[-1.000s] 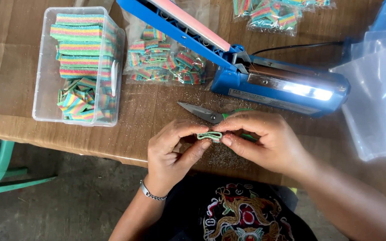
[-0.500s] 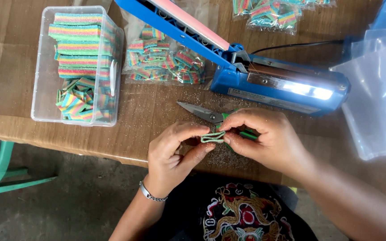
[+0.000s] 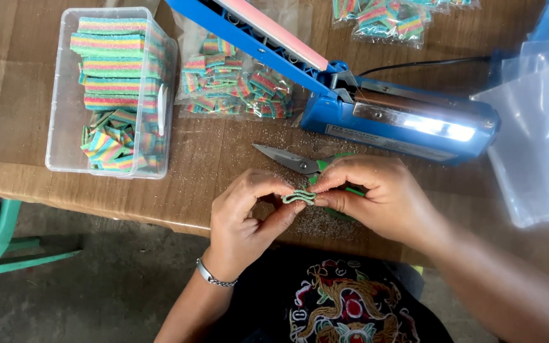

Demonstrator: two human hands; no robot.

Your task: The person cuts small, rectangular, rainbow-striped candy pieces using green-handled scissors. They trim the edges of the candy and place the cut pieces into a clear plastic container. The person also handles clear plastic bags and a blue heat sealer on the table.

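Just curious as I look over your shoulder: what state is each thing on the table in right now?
Small wavy green candy strip: pinched at both ends by left hand and right hand.
Blue heat sealer: arm raised open.
Clear plastic box: lidless, holding rainbow strips.
Green-handled scissors: lying on table, blades shut.
Clear candy bag: filled, under the arm.

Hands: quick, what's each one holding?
Left hand: pinching one end of the candy strip.
Right hand: pinching the other end of the same strip.

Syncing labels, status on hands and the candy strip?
Left hand and right hand pinch candy strip between fingertips. Scissors lie just behind. Nothing blocking.
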